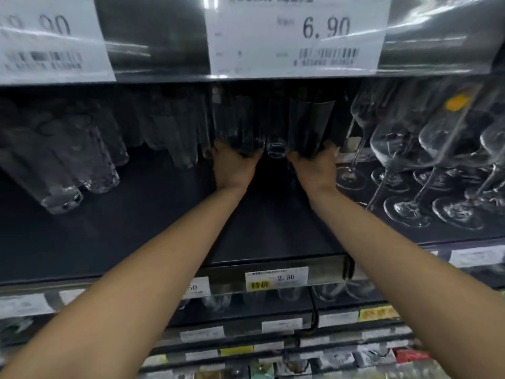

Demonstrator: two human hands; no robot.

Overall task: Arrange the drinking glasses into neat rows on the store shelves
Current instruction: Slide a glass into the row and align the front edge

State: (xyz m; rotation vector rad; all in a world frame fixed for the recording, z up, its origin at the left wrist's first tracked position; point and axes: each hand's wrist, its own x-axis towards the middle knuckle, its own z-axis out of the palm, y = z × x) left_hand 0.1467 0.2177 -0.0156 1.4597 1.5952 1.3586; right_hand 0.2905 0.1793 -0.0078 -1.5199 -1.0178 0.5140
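Your left hand curls round a tumbler left of the middle glass; your right hand (fingertips blurred) clasps its right neighbour.

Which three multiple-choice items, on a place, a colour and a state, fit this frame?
1. Relative to the tumblers, the wine glasses stand: A left; B right; C below.
2. The sticker on one wine glass is: A yellow; B blue; C green.
3. The left hand and right hand are: A idle; B gripping tumblers; C holding a tag.
B, they fill the right end of the shelf; A, a yellow patch shows; B, both curl round tumbler bases.
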